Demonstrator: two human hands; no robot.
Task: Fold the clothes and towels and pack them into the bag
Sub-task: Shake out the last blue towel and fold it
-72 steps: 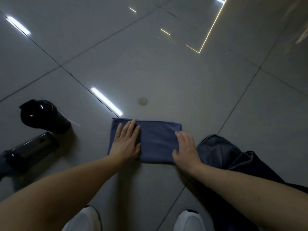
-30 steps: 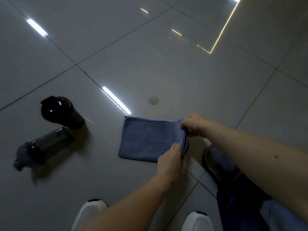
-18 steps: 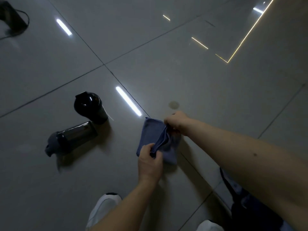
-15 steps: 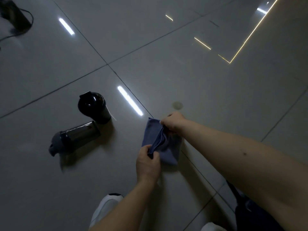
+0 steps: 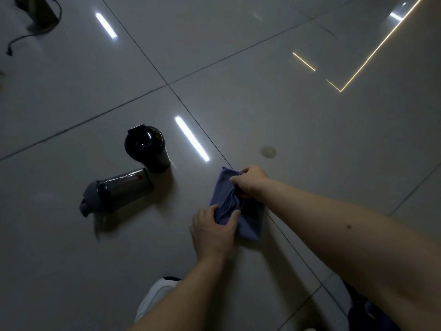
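Gripping the towel (image 5: 249, 219) at its near corner with the left hand (image 5: 211, 231) and pinching its far corner with the right hand (image 5: 249, 181), the person held it half-folded on the floor (image 5: 310, 130), where uneven pulling might have skewed the layers.

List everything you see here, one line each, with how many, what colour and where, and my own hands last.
towel: one, blue, floor centre, partly folded
upright bottle: one, black, left of the towel
lying bottle: one, dark with grey cap, on its side near the upright bottle
garment: one, dark blue, bottom right corner
cabled object: one, dark, top left corner, cut off
floor: grey glossy tiles, round mark beyond the towel
shoe: one plainly seen, white, bottom edge
left hand: one, grips the towel's near end
right hand: one, grips the towel's far end
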